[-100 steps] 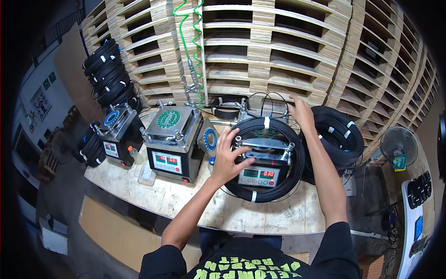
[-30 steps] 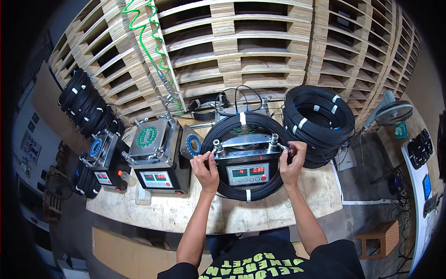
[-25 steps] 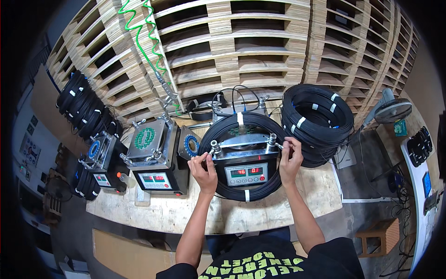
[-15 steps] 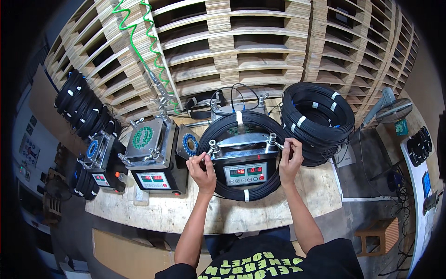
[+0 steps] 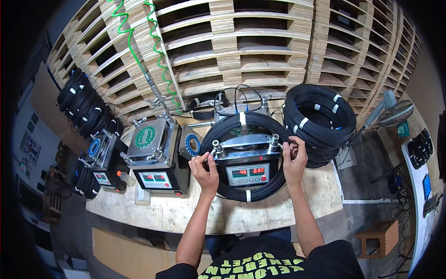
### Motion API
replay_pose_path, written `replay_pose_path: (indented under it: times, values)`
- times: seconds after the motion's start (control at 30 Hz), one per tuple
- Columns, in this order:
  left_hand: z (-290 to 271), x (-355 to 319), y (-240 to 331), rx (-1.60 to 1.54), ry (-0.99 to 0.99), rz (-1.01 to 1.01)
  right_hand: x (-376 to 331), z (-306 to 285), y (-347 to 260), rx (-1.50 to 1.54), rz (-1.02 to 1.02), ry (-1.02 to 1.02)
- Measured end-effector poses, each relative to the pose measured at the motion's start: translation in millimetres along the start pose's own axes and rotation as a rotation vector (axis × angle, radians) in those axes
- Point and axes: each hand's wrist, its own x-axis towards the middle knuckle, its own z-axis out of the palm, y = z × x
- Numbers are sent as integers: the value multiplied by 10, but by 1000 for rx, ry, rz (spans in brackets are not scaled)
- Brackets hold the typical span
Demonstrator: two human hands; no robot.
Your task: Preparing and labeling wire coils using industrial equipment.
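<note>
A black box-shaped machine [image 5: 225, 173] with a lit red digital display [image 5: 251, 172] stands in front of me, a metal plate [image 5: 246, 141] on its top. Around it hangs a coil of black cable [image 5: 248, 195] with white tape bands. My left hand [image 5: 205, 173] is closed at the plate's near left corner, fingers pinching the small lever of a clamp knob [image 5: 216, 146]. At the near right corner, my right hand [image 5: 294, 162] pinches the other lever, beside its clamp knob [image 5: 275, 139]. The levers are mostly hidden by my fingers.
Two similar machines [image 5: 155, 165] [image 5: 101, 162] stand to the left on the wooden table [image 5: 186, 216]. Stacked black cable coils [image 5: 320, 135] sit at right. Green spiral air hoses [image 5: 157, 44] hang before wooden pallets [image 5: 260, 39]. A fan [image 5: 395, 112] is far right.
The right-hand red readout on the display has changed. Both hands keep their hold at the clamp levers, and the whole view has shifted slightly.
</note>
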Motion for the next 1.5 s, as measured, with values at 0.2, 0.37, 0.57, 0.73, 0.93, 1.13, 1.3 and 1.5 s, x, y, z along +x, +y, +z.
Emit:
replay_pose_path:
  times: [0.2,0.37,0.57,0.73,0.93,1.13,1.3,1.5]
  values:
    - [18,4,12,1,-5,3,-19,-37,-18,-29,-51,-8]
    - [-11,62,51,-16,-18,-9,11,-114,14,154,34,-1]
    - [-316,31,56,-200,-19,-293,-207,-359,131,69,91,-88]
    - [-508,32,-39,-88,-189,-311,-176,-391,139,-5,102,-94]
    - [-515,-5,-141,2,-287,-293,-121,-338,207,-3,72,-79]
    - [-359,-101,-31,29,-167,-361,-36,-291,199,-37,32,-55]
    - [-147,-188,22,-150,88,-438,11,-319,210,-46,-42,-102]
    - [-260,-224,-41,-193,-15,-464,-329,-356,228,-193,-90,-87]
